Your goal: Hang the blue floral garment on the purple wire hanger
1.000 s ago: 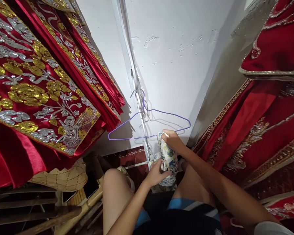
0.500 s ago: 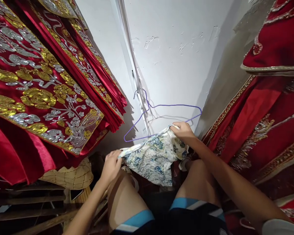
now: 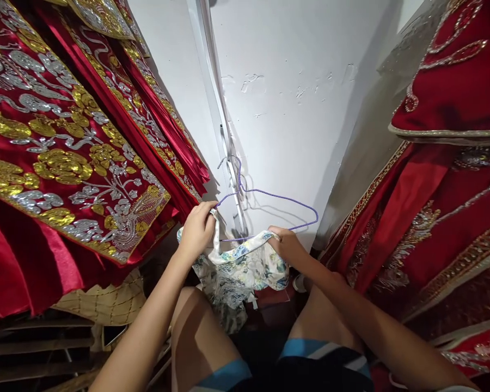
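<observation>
A white garment with a blue and green floral print [image 3: 245, 272] hangs between my two hands, its lower part drooping above my legs. My left hand [image 3: 198, 226] is closed on the garment's edge, right at the left shoulder of a purple wire hanger [image 3: 280, 195]. With fingers pinched, my right hand [image 3: 286, 243] grips the garment's band below the hanger's bottom bar. The hanger's hook is up by a white vertical strip on the wall, and its right end sticks out bare. The left end is hidden behind my left hand and the cloth.
Red garments with gold and silver sequin embroidery [image 3: 69, 163] hang at the left. More beaded red garments [image 3: 445, 185] hang at the right. Ahead stands a white wall [image 3: 294, 125] with peeling paint. Wooden slats [image 3: 36, 345] lie at lower left, beside a cream quilted cloth [image 3: 106, 299].
My left hand has risen to the hanger's left shoulder, lifting the garment's edge over it. My right hand has moved left and lower, and the cloth is bunched closer together.
</observation>
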Demonstrator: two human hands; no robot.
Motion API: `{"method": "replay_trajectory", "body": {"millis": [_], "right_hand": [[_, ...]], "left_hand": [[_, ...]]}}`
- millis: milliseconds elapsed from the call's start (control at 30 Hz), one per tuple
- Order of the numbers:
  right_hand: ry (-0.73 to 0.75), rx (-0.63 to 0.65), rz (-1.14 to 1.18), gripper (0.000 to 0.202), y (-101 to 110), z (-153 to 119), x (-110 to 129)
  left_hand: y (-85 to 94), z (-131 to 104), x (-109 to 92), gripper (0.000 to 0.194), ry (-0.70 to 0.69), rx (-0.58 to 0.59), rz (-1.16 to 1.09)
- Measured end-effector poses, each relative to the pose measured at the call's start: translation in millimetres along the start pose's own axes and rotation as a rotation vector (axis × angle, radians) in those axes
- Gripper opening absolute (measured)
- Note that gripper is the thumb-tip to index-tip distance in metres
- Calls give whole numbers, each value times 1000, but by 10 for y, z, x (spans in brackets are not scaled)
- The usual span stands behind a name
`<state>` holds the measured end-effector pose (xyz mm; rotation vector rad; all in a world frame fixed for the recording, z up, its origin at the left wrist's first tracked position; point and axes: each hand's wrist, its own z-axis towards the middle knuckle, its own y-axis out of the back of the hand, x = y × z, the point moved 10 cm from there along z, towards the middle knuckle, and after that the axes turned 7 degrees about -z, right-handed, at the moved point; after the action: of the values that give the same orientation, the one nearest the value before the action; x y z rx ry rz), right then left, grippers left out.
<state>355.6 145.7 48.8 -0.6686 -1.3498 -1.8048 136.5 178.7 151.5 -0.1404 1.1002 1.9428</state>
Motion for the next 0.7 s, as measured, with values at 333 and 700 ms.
{"method": "replay_trajectory", "body": {"millis": [333, 700], "right_hand": [[-58, -479, -169, 52, 1245, -165, -250], [25, -360, -224, 72, 1543, -82, -28]], "left_hand": [[-10, 4, 29, 28, -5, 87, 202], [-127, 48, 110, 28, 86, 153, 95]]}}
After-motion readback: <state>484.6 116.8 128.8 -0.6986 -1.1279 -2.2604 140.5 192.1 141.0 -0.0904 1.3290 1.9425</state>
